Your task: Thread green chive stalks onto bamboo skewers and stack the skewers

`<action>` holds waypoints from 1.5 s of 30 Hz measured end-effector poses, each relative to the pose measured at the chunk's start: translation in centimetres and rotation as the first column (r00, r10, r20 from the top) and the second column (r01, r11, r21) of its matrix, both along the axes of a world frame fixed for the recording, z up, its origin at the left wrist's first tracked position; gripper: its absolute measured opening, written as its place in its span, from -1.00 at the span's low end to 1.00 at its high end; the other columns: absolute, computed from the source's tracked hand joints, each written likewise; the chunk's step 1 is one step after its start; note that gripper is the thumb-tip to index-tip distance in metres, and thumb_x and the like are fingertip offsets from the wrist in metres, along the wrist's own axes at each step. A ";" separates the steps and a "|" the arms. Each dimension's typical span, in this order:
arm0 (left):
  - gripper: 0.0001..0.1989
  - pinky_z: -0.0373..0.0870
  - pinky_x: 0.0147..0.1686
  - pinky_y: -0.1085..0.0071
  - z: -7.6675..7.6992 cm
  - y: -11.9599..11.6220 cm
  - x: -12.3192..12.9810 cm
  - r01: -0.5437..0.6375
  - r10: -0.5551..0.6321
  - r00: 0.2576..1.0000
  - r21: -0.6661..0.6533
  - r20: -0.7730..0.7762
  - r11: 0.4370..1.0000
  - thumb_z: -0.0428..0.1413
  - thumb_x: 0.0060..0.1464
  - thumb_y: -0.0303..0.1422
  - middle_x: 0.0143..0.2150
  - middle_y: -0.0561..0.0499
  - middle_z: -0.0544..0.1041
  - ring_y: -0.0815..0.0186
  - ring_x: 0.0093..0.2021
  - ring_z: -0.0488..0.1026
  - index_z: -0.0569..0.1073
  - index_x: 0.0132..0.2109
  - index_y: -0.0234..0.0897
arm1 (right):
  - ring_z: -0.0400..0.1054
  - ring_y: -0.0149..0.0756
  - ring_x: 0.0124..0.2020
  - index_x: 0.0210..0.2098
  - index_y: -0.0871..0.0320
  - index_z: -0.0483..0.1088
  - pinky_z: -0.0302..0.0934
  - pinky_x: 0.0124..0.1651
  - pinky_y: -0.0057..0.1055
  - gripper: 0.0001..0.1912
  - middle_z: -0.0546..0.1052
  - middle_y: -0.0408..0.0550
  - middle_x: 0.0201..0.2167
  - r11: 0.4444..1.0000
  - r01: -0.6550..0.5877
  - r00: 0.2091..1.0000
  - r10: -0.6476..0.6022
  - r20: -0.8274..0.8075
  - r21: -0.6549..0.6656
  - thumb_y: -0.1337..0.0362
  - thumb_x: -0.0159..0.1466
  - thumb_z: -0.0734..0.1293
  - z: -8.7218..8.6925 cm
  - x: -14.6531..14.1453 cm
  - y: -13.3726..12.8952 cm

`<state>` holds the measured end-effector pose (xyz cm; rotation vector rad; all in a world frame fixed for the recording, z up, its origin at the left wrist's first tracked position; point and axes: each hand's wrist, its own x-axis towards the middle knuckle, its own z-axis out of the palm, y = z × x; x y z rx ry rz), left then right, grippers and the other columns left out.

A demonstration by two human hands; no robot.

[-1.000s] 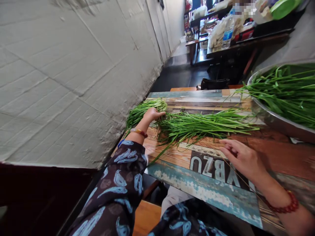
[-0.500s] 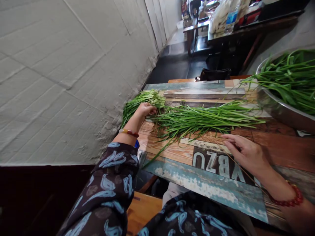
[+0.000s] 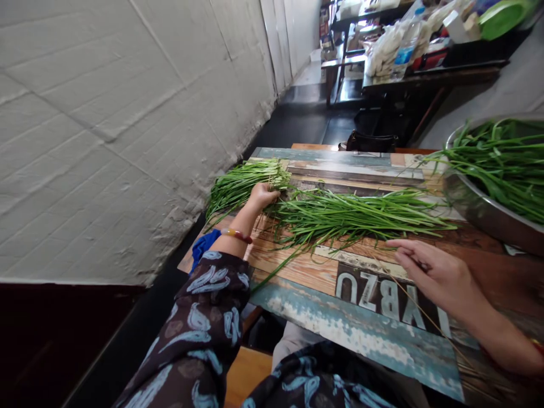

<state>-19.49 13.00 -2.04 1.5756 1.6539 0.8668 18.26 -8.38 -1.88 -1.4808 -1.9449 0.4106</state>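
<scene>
Long green leafy stalks (image 3: 357,214) lie spread across the middle of the patterned table (image 3: 340,323). A denser green bundle (image 3: 233,187) with pale cut ends rests at the left by the wall. My left hand (image 3: 264,195) is at those pale ends, fingers pinched together; what they hold is too small to make out. Near the right end of the loose stalks, my right hand (image 3: 429,269) hovers over the table with thumb and forefinger apart, holding nothing visible. A thin brown strand (image 3: 414,300) runs below it.
A metal bowl (image 3: 476,207) heaped with green stalks stands at the right. Blue cloth (image 3: 204,246) lies near my left forearm. The white wall (image 3: 106,141) borders the left side. Farther back are a black bag (image 3: 369,141) and another table with a bottle (image 3: 406,48).
The camera view has shifted, showing more of the far table and the blue cloth. My left hand has moved slightly right along the pale ends. My right hand stays near the same spot.
</scene>
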 end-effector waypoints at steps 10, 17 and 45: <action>-0.80 0.10 -0.50 0.49 -0.9 -0.5 -0.4 -0.093 0.082 0.991 0.106 0.103 0.990 0.14 -0.17 -0.28 -0.64 0.08 0.37 0.39 -0.55 0.25 0.51 -0.50 -0.36 | 0.44 -0.29 -0.36 -0.17 0.13 0.55 0.28 -0.25 -0.37 -0.73 0.60 -0.04 -0.32 0.994 -0.102 0.995 0.103 -0.017 0.050 0.21 0.29 0.24 8.0 -8.2 10.1; -0.76 0.20 -0.44 0.48 1.2 -1.1 -1.1 -0.150 0.105 0.957 0.152 0.269 0.977 0.09 -0.10 -0.26 -0.48 -0.01 0.48 0.41 -0.50 0.28 0.51 -0.38 -0.37 | 0.37 -0.36 -0.40 -0.22 0.18 0.60 0.16 -0.29 -0.43 -0.71 0.61 -0.06 -0.36 0.963 -0.232 0.972 0.236 0.012 -0.137 0.33 0.27 0.22 6.8 -16.7 19.2; -0.79 0.21 -0.43 0.48 1.0 -2.1 -2.5 -0.163 0.043 0.887 0.224 0.460 0.961 0.16 -0.02 -0.29 -0.54 0.03 0.45 0.41 -0.50 0.29 0.47 -0.48 -0.37 | 0.32 -0.41 -0.55 -0.42 0.19 0.43 0.15 -0.51 -0.51 -0.77 0.51 -0.10 -0.53 0.928 0.070 0.830 -0.258 -0.495 -0.367 0.13 0.11 0.32 -1.8 -26.9 18.7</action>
